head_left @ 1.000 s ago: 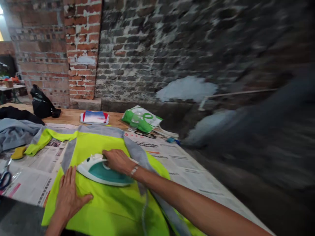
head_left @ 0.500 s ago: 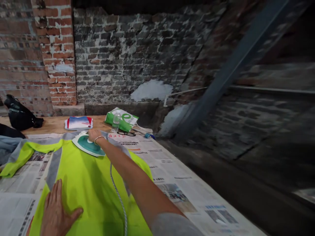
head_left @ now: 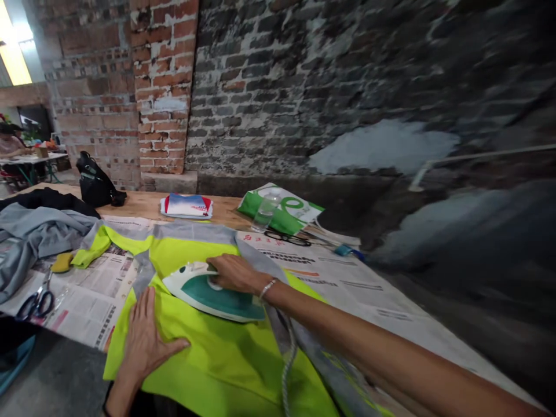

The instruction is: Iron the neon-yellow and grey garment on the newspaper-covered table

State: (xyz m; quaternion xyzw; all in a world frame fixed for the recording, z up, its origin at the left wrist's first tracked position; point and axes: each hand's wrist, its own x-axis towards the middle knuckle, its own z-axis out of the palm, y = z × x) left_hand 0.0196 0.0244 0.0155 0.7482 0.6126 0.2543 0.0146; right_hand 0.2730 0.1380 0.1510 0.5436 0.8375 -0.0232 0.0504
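Observation:
A neon yellow and grey garment (head_left: 208,359) lies spread over newspaper sheets (head_left: 87,307) on the table. My right hand (head_left: 237,273) is closed around the handle of a white and teal iron (head_left: 221,298), whose soleplate is on the yellow cloth with its tip pointing left. From the iron's rear a grey cord (head_left: 289,362) runs down toward me. Flat on the garment's left part, below the iron, my left hand (head_left: 145,341) has its fingers together and thumb stretched out, pressing on the cloth.
Scissors (head_left: 39,300), a yellow sponge-like piece (head_left: 61,262) and grey clothing (head_left: 39,231) lie left. Farther back are a black bag (head_left: 93,182), folded cloth (head_left: 186,206), clear bottle (head_left: 266,209), green-white bag (head_left: 286,208) and glasses (head_left: 289,237). A person (head_left: 11,142) sits far left.
The iron, in my right hand, has moved from the garment's top edge down nearer to my left hand. My view has turned left, bringing the scissors and the seated person into sight.

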